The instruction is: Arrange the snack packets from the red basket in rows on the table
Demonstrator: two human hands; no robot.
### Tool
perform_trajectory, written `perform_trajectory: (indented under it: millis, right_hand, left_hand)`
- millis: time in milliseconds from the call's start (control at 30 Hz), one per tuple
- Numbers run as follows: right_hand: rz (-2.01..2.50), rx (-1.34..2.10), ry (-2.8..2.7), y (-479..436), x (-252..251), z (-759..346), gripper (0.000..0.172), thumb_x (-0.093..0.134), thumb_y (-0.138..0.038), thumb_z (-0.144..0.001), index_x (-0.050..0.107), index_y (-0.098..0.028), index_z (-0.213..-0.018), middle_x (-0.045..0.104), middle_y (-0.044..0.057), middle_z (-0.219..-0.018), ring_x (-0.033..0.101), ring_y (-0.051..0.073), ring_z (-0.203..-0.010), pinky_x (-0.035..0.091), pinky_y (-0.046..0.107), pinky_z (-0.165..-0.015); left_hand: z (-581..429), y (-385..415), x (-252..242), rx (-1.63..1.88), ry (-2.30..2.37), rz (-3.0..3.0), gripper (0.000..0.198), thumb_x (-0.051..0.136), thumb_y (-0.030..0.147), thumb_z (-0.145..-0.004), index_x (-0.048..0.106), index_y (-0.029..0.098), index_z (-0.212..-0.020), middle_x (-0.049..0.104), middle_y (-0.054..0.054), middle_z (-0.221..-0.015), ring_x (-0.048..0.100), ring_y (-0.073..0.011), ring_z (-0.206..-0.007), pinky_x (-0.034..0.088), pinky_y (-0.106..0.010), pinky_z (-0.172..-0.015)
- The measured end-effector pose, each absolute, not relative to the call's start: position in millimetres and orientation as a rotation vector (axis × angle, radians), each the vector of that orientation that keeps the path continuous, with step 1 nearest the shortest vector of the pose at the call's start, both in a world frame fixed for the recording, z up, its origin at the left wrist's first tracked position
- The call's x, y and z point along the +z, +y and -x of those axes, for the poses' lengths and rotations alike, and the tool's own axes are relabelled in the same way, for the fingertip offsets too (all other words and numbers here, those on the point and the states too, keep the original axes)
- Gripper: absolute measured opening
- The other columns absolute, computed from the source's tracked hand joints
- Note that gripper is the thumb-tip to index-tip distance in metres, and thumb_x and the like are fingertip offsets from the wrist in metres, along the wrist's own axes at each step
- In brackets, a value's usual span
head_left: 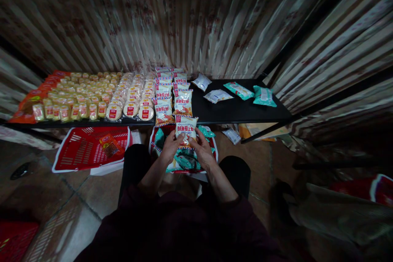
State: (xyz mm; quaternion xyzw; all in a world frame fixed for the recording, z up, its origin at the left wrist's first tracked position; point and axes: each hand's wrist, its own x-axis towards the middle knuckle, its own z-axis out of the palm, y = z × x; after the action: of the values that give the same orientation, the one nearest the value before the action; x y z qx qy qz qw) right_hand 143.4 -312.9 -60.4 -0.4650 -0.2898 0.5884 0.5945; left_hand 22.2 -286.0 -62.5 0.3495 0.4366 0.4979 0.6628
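Head view: a black shelf (239, 110) carries rows of wrapped snacks (82, 100), and below its front edge, between the knees (236, 172), sits a red basket (216, 153) of green packs (186, 161). The left hand (172, 146) and right hand (203, 150), fingers partly curled, grip opposite sides of one white bag (186, 127), held above the basket at the shelf's front edge.

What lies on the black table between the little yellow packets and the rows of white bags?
The head view shows rows of round, pale snacks in see-through wrapping between the yellow packets and the white bags.
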Motion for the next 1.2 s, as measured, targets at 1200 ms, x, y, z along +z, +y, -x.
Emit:
perform_trajectory:
  millis: [1200]
  right_hand:
    - [1.186, 1.253, -0.529, -309.3, -64.3, -148.5, 0.072, 0.078, -0.045, -0.061, 0.054, -0.024, -0.126, 0.073, 0.003, -0.098, 0.067, 0.025, -0.093, 0.052, 0.042, -0.089]
  left_hand:
    - [-19.5, -289.6, -76.8, 1.031, 0.866, -0.697, 0.048, 0.080, 0.033, -0.061, 0.065, 0.016, -0.103, 0.072, -0.009, -0.101, 0.065, -0.0234, -0.097, 0.045, -0.039, -0.094]
